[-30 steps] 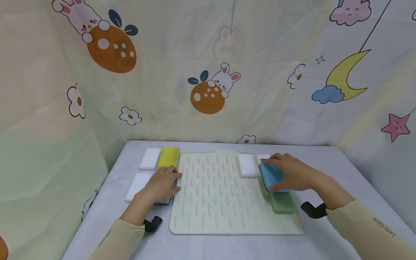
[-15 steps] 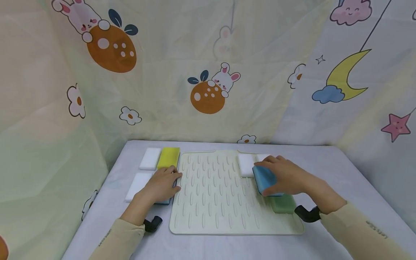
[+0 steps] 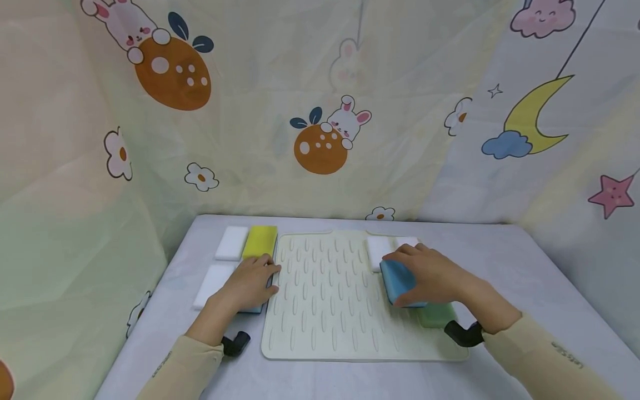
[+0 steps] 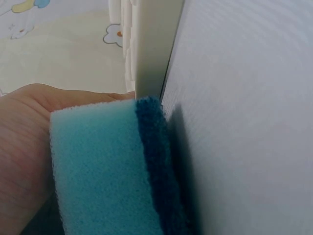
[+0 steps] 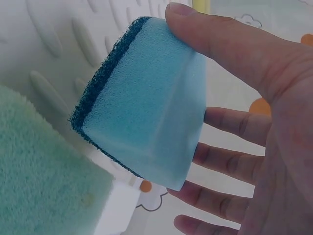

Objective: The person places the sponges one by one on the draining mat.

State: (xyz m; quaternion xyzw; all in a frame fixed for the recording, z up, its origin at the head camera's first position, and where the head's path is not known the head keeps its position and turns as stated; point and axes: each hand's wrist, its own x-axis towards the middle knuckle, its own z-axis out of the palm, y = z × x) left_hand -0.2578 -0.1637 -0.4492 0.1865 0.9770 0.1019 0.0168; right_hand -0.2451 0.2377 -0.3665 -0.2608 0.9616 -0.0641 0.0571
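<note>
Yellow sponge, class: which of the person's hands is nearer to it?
Left. The left hand is beside the near edge of the yellow sponge; the right hand is farther right, over the ribbed mat, holding a blue sponge.

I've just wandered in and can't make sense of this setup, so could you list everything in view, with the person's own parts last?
Ribbed mat: 1, off-white, middle of the table
White blocks: 4, white, two left of the mat, two on its back right part
Yellow sponge: 1, yellow, back left, beside a white block
Blue sponges: 2, blue with a dark layer, one left of the mat, one over its right half
Green sponge: 1, green, on the mat's right side
Table: 1, white, under everything
Printed cloth: pale, behind and beside the table
Black wrist pieces: 2, black, at the cuffs
Sleeves: 2, beige, on the forearms
Left hand: 1, bare, over the left blue sponge
Right hand: 1, bare, holding the other
</note>
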